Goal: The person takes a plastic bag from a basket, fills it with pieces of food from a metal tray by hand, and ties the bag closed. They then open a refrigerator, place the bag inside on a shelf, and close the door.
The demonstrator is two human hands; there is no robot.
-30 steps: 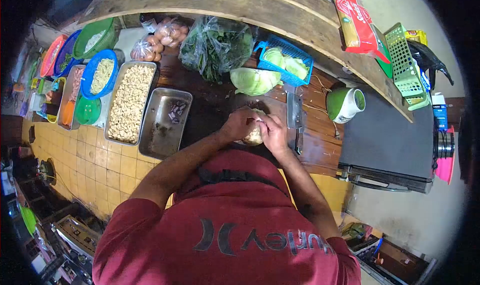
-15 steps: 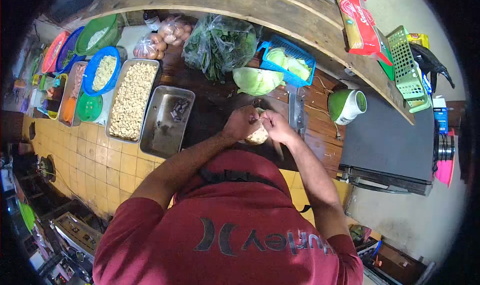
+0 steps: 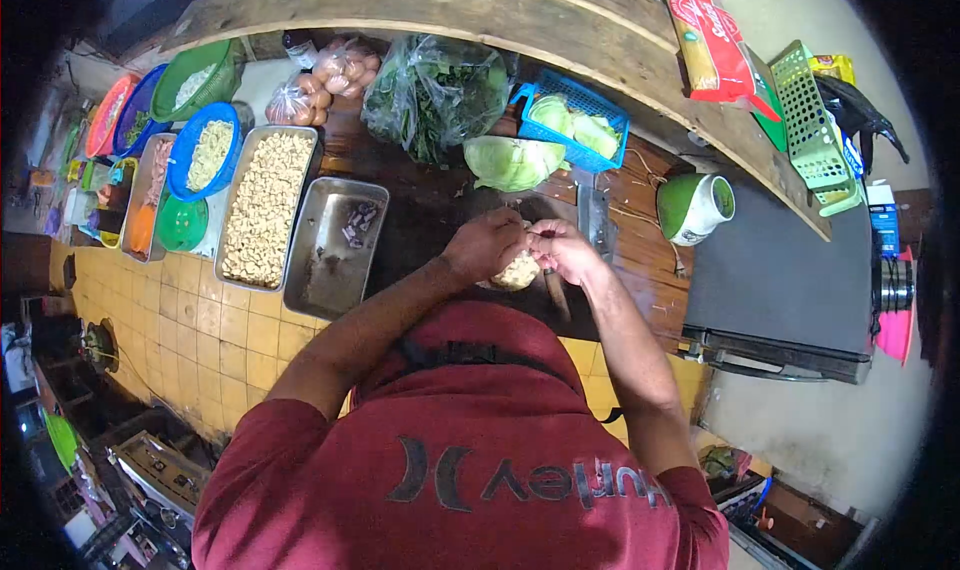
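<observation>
Over the dark work surface, both hands meet at a small clear bag of pale pieces. My left hand is closed on the top of the bag, knuckles up. My right hand pinches at the same spot, its fingertips against those of the left. The exact grip on the bag's top is too small to make out. Just beyond the hands lies a cut cabbage, and a cleaver-like blade rests to the right.
A metal tray of pale pieces and a metal tray with dark scraps stand left. Behind are bagged greens, bagged eggs and a blue basket. A wooden shelf overhangs the back; a green-white container stands right.
Both hands stay together at the bag, with small shifts of the fingers. The right hand has turned slightly, its fingers more spread. The whole view has shifted a little.
</observation>
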